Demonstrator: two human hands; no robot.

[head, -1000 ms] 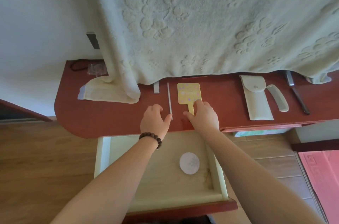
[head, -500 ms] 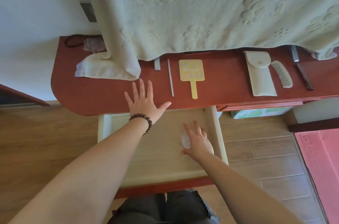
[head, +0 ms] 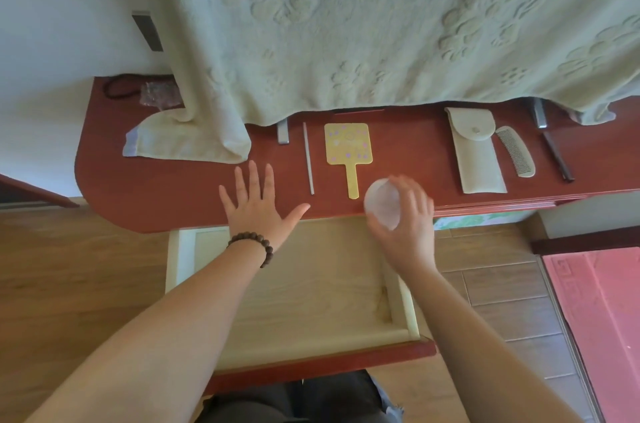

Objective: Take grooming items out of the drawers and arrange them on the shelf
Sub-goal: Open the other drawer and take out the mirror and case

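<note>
Your right hand (head: 405, 225) pinches the round white disc (head: 382, 203); bare shelf (head: 408, 159) lies just ahead, right of the yellow mirror (head: 347, 144); left grip (head: 258, 206) spread flat.

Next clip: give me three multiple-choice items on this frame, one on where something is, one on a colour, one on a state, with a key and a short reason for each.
1. Where is the left hand?
A. Flat on the red shelf
B. Inside the drawer
C. On the comb

2. What colour is the hand mirror?
A. Blue
B. Yellow
C. Black

3. What state is the drawer in?
A. Shut
B. Pulled out, full of items
C. Pulled out, its visible floor bare

Key:
1 A: the palm lies spread on the shelf, left of the thin metal stick.
2 B: its back and handle are yellow with small pale dots.
3 C: the wooden bottom shows nothing on it, and the right hand holds the round white disc above the shelf's front edge.
</note>
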